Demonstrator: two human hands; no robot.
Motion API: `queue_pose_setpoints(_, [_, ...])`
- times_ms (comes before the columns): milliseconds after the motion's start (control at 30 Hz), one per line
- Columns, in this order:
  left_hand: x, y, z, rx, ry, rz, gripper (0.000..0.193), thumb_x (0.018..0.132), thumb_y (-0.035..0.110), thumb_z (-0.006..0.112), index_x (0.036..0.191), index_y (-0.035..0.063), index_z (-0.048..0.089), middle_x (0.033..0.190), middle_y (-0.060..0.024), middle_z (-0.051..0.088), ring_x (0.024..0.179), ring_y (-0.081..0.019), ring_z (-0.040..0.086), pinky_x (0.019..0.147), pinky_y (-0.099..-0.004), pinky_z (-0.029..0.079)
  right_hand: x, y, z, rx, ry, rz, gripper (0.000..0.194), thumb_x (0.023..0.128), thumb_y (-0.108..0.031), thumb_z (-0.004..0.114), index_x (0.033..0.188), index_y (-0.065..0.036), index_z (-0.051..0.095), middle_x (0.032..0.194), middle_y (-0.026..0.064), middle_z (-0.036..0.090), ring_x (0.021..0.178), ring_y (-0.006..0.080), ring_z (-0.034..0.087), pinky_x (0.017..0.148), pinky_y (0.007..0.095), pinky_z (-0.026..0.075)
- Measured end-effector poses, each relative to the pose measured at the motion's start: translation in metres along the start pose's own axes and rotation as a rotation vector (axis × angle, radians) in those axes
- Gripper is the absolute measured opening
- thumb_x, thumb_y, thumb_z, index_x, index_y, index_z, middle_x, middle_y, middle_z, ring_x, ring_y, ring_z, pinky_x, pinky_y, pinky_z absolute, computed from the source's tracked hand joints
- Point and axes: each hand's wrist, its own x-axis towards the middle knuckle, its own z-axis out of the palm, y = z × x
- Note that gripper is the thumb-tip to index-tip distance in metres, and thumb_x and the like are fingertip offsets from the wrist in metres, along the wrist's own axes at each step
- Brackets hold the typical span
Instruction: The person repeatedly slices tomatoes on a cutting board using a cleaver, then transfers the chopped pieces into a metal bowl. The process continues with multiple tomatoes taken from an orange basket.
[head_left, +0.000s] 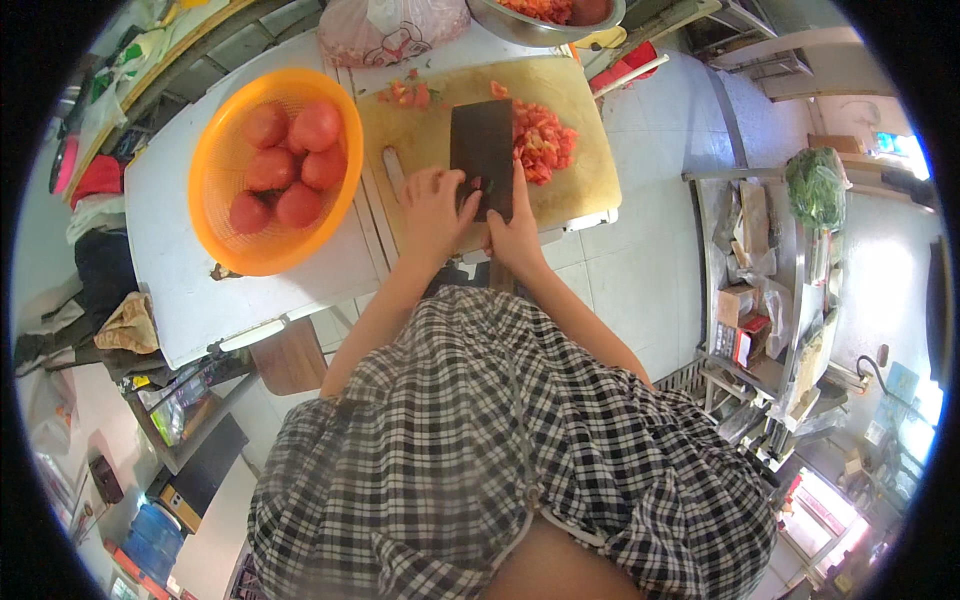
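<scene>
My right hand (516, 234) grips a dark, broad-bladed cleaver (480, 139) at its near end, the index finger laid along the blade's right edge. The handle is mostly hidden by the hand. My left hand (435, 206) is at the blade's left side with fingers bent and apart, thumb and fingertips at the blade face; firm contact is hard to tell. A small red scrap (477, 182) clings to the blade there. Chopped tomato (541, 146) lies in a heap right of the cleaver on a yellowish cutting board (592, 180). More tomato scraps (409, 94) lie at the board's far left.
An orange plastic basket (201, 202) of several whole tomatoes (271, 169) stands left on the white table (169, 300). A light knife handle (391, 166) lies at the board's left. Beyond are a plastic bag (394, 34) and a metal bowl (525, 31) of chopped tomato.
</scene>
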Motion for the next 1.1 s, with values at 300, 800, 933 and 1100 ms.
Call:
queue_pose_setpoints(300, [0.007,-0.028,0.02,0.066,0.113,-0.159,0.023,0.096,0.023,0.064,0.114,0.0104,0.061,0.12,-0.0163,0.055,0.115,-0.0363,0.05,0.102,-0.0515,0.033,0.007,-0.015,-0.031,0.106,0.019,-0.053,0.084,0.093,0.009,0.049,0.164,-0.017,0.012,0.135,0.0161,0.057,0.064,0.0158,0.062,0.053,0.031,0.053])
queue_pose_setpoints(800, [0.058,0.063,0.015,-0.03,0.066,-0.191,0.024,0.095,0.023,0.064,0.116,0.0121,0.062,0.121,-0.0158,0.058,0.117,-0.0377,0.051,0.099,-0.0514,0.035,0.016,-0.053,-0.075,-0.006,-0.05,-0.009,0.084,0.094,0.011,0.051,0.164,-0.015,0.012,0.111,0.0116,0.063,0.057,0.0125,0.058,0.05,0.0283,0.049])
queue_pose_setpoints(933, [0.067,0.081,0.03,0.068,0.091,-0.219,0.024,0.095,0.019,0.063,0.118,0.0113,0.061,0.122,-0.0163,0.058,0.118,-0.038,0.051,0.101,-0.052,0.035,0.021,-0.064,-0.091,-0.002,-0.14,-0.013,0.082,0.094,0.009,0.052,0.164,-0.014,0.015,0.108,0.0113,0.064,0.059,0.0125,0.06,0.051,0.0282,0.05])
queue_pose_setpoints(1100, [0.035,0.033,0.023,-0.047,0.059,-0.425,0.032,0.097,0.014,0.059,0.128,0.009,0.058,0.136,-0.0194,0.055,0.127,-0.041,0.05,0.106,-0.0575,0.035,0.052,-0.048,-0.152,-0.004,-0.099,0.024,0.076,0.096,0.004,0.057,0.162,-0.015,0.024,0.109,0.0118,0.067,0.062,0.0123,0.063,0.052,0.0284,0.052])
